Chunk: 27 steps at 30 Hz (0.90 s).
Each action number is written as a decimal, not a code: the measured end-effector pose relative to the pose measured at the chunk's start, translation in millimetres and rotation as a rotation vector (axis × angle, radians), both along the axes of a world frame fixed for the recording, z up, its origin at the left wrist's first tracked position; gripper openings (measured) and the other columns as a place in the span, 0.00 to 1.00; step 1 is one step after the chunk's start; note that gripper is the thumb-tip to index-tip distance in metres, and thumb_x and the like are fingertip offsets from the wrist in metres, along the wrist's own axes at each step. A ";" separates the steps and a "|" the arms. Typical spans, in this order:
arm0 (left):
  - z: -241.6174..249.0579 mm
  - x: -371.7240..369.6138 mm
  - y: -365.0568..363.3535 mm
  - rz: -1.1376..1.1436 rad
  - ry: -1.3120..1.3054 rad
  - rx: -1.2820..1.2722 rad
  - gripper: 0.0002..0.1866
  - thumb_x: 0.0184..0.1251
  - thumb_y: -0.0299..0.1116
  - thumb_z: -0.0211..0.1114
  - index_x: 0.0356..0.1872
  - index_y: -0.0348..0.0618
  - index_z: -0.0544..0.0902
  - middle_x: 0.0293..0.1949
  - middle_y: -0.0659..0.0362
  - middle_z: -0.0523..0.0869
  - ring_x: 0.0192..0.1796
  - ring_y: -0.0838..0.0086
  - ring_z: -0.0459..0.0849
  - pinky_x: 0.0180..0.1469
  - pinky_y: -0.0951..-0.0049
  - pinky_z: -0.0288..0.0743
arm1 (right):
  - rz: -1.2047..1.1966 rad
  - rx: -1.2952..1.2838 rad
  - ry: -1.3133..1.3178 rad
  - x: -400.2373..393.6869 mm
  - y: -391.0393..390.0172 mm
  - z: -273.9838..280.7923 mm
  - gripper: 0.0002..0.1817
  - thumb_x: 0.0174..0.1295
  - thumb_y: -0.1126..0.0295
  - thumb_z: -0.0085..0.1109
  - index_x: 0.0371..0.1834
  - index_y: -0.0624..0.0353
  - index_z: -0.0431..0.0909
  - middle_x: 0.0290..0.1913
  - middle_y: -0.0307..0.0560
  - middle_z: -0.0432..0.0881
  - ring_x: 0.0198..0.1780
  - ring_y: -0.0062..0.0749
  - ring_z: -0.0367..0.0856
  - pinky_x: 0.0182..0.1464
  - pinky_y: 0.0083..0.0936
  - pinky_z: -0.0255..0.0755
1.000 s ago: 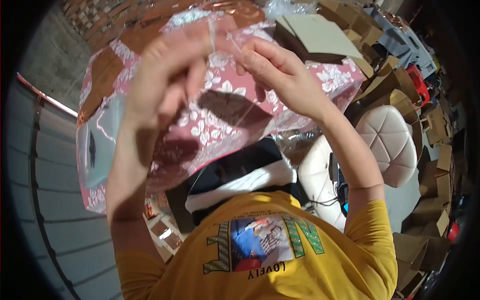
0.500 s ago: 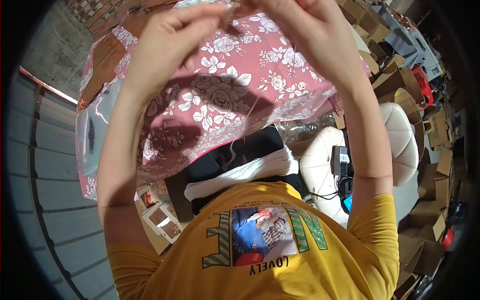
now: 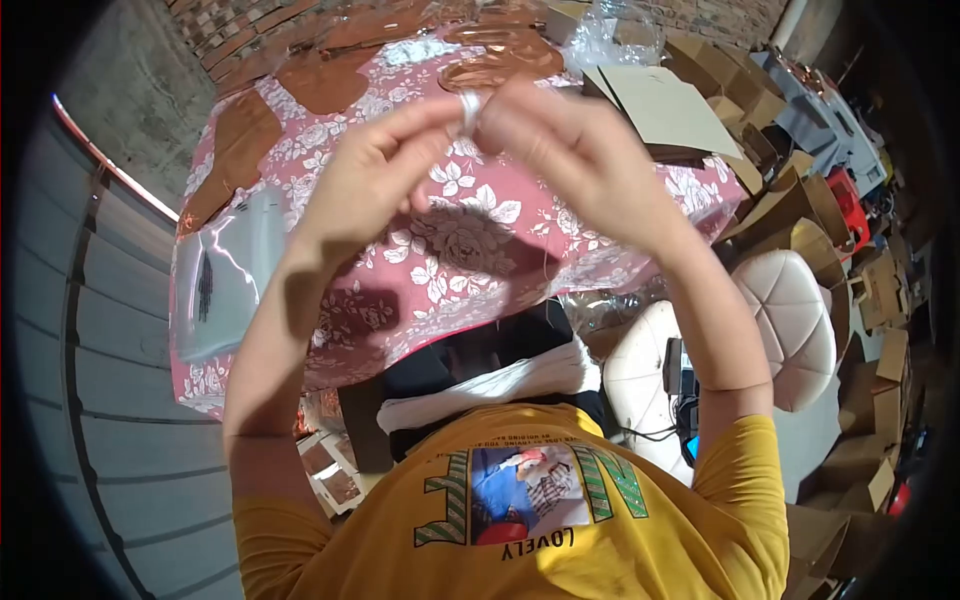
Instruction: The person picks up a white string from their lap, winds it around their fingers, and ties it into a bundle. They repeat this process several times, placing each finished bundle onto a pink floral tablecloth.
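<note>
Both hands are raised above a pink floral tablecloth [image 3: 460,240]. My left hand [image 3: 375,170] pinches a small white item [image 3: 469,110] between thumb and fingertips. Close against it on the right, my right hand [image 3: 580,150] has its fingers bent toward the same spot and smeared by motion, so what they hold cannot be made out. Across my lap lies a bundle of white strands [image 3: 490,385], over black cloth.
Brown sheets [image 3: 235,150] lie at the table's left and back. Clear plastic bags [image 3: 225,280] rest at the left edge, beige boards [image 3: 665,110] at the back right. White cushioned seats [image 3: 785,330] and cardboard boxes [image 3: 880,290] stand to the right.
The view has tilted up, showing more of the table's back. Both hands appear lower in the picture, and the white item between them is now visible.
</note>
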<state>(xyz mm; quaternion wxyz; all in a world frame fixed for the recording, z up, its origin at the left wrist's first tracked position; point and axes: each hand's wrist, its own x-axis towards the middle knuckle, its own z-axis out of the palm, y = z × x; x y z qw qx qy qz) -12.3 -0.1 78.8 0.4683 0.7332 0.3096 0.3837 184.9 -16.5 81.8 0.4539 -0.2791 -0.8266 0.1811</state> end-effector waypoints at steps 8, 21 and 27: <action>-10.6 -11.4 6.5 -0.119 -0.133 -0.162 0.26 0.66 0.31 0.46 0.64 0.32 0.62 0.48 0.47 0.80 0.26 0.82 0.75 0.29 0.85 0.68 | -0.043 -0.118 -0.153 -5.3 -3.3 -8.0 0.11 0.65 0.65 0.47 0.40 0.62 0.74 0.34 0.54 0.80 0.36 0.46 0.80 0.38 0.36 0.71; -39.4 -20.4 3.8 -0.335 -0.186 -0.205 0.31 0.73 0.50 0.37 0.67 0.34 0.58 0.48 0.49 0.78 0.29 0.80 0.74 0.30 0.81 0.71 | -0.170 -0.091 -0.124 5.1 25.2 -16.4 0.10 0.67 0.68 0.47 0.38 0.63 0.74 0.29 0.49 0.78 0.32 0.32 0.78 0.36 0.27 0.70; -40.8 -27.8 7.5 -0.202 0.103 -0.175 0.36 0.73 0.56 0.28 0.62 0.32 0.65 0.39 0.53 0.82 0.23 0.82 0.71 0.26 0.83 0.67 | -0.047 -0.137 -0.056 -3.5 14.8 -14.1 0.11 0.65 0.64 0.49 0.35 0.61 0.75 0.30 0.55 0.77 0.33 0.48 0.78 0.35 0.35 0.69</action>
